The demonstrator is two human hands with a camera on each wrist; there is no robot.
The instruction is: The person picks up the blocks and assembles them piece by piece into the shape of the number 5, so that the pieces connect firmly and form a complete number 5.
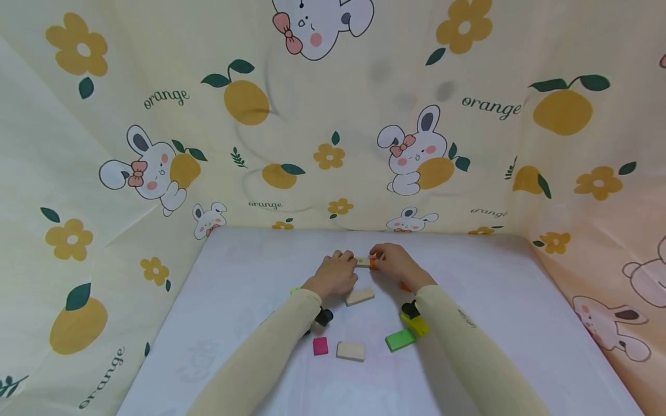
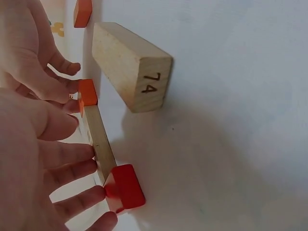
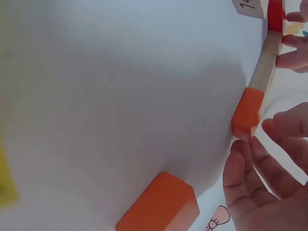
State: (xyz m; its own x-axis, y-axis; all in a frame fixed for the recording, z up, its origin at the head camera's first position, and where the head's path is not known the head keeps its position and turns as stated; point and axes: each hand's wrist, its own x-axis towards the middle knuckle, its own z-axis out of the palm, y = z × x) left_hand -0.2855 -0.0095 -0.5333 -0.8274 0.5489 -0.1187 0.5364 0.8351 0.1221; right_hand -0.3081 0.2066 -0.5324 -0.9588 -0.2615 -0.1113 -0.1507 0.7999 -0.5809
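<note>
While an orange block [image 3: 248,110] and a red block [image 2: 126,187] flank it, a wooden block [image 1: 362,262] lies toward the table's [image 1: 468,260] far side

The left hand [image 1: 337,274], fingers spread, touches wood and red; the right hand [image 1: 395,263], fingers loosely parted, touches orange; nearer lies a block marked 74 [image 1: 360,296]

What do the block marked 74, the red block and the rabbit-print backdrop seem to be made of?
Block marked 74: bare, unpainted wood by its look, with faint grain on its pale faces.
Red block: probably painted wood; its smooth, even colour shows no grain.
Rabbit-print backdrop: thin, matte sheeting, softly creased; cloth or plastic is unclear.
</note>
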